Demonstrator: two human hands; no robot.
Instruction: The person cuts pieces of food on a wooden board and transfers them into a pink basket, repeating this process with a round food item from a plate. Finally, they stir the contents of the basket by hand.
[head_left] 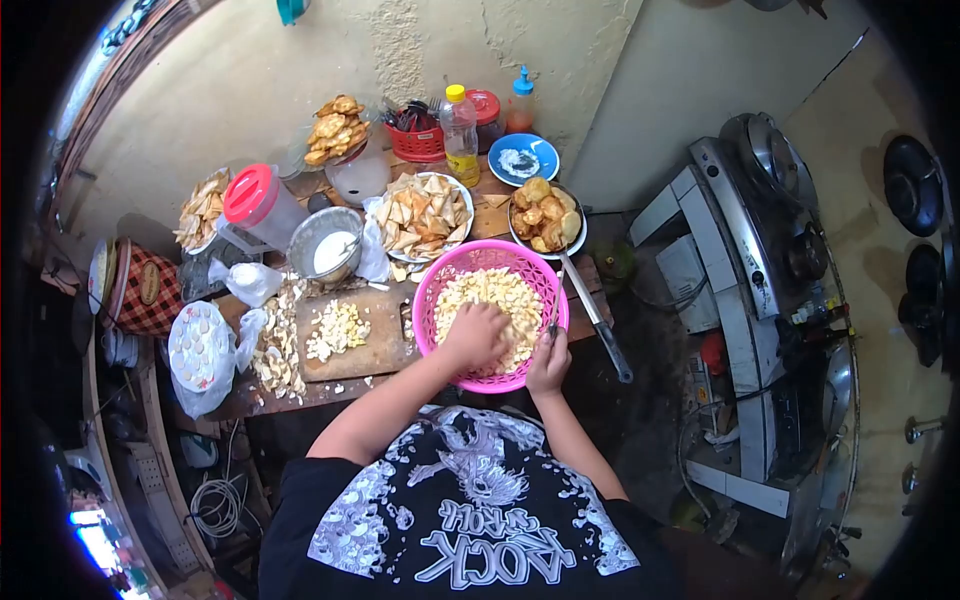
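A pink plastic basket [424, 345] with a lattice wall holds many small pale-yellow chopped pieces [490, 290]. My left hand [478, 335] is in the basket, its fingers spread over the pieces and touching them. At the basket's right rim my right hand [548, 362] is closed around a knife [555, 312], the blade pointing away from me. Left of the basket lies a wooden cutting board [365, 362] with a small heap of chopped pieces [337, 330] on it. Peelings [278, 345] are strewn along the board's left side.
Behind the basket stand a plate of folded pastries [425, 218], a pan of fried pieces [545, 218], a blue bowl [540, 150] and an oil bottle [460, 135]. The pan's handle [610, 345] juts over the table's right edge. A metal pot [325, 245] holds white powder. A stove [745, 220] stands right.
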